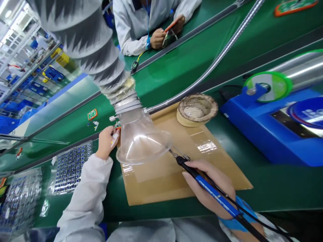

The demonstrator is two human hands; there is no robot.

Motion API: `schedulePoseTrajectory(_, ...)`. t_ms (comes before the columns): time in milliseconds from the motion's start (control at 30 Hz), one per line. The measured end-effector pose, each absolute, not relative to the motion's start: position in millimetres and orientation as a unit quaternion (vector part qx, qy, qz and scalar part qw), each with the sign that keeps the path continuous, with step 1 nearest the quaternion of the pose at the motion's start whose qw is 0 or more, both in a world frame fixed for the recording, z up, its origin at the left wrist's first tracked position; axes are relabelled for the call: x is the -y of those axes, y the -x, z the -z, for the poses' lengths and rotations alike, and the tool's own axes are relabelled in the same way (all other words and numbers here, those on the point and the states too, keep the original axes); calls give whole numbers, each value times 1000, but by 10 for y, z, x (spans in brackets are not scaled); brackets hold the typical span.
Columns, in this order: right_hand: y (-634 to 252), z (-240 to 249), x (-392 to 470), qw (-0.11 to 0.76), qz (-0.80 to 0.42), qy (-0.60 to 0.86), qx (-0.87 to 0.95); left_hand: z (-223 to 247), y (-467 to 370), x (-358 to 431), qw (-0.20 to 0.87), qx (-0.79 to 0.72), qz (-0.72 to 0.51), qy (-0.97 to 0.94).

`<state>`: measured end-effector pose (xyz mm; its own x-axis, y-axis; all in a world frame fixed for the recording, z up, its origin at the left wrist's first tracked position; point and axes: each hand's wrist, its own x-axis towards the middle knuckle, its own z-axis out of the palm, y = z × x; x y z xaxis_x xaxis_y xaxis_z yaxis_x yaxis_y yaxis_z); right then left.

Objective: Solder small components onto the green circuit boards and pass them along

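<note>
Single head cam only, no second view, so no overlap. It looks forward and down from the wearer's head, rolled so the green bench (176, 67) runs diagonally. Very close: the clear extraction funnel (141, 137) hangs right in front of the lens and hides mid-frame. The wearer's sleeves enter from the bottom edge; a co-worker's torso (141, 23) sits across the bench at top.

One blue-handled soldering iron (212, 191), one clear plastic fume funnel (141, 139), one brown cardboard mat (181, 168), one round crusted tip-cleaning dish (197, 109), two trays of small blue parts (70, 166), one small green-and-orange circuit board (92, 114), one blue machine (272, 124).
</note>
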<state>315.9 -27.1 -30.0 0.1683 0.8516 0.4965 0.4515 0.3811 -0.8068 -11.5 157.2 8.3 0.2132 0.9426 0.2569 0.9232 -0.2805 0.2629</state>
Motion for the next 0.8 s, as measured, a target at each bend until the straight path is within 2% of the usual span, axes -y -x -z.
schedulePoseTrajectory(233,-3004,358,428,524,-150,581,604,162,149,-467,95,-452,-183,-868)
schedulePoseTrajectory(367,-2783,397,439,457,-236,551,657,191,53,-223,180,-342,-123,-914)
schedulePoseTrajectory(433,-2671,424,375,406,-267,499,718,154,135,-135,179,-327,-108,-922)
schedulePoseTrajectory(533,-2560,455,279,361,-264,445,776,43,448,-42,102,-408,-120,-899)
schedulePoseTrajectory(700,-2544,480,289,348,-258,442,786,-173,1250,-278,-59,-693,-136,-705)
schedulePoseTrajectory(800,-2562,474,328,371,-255,417,790,-302,1585,-513,-74,-783,-93,-610)
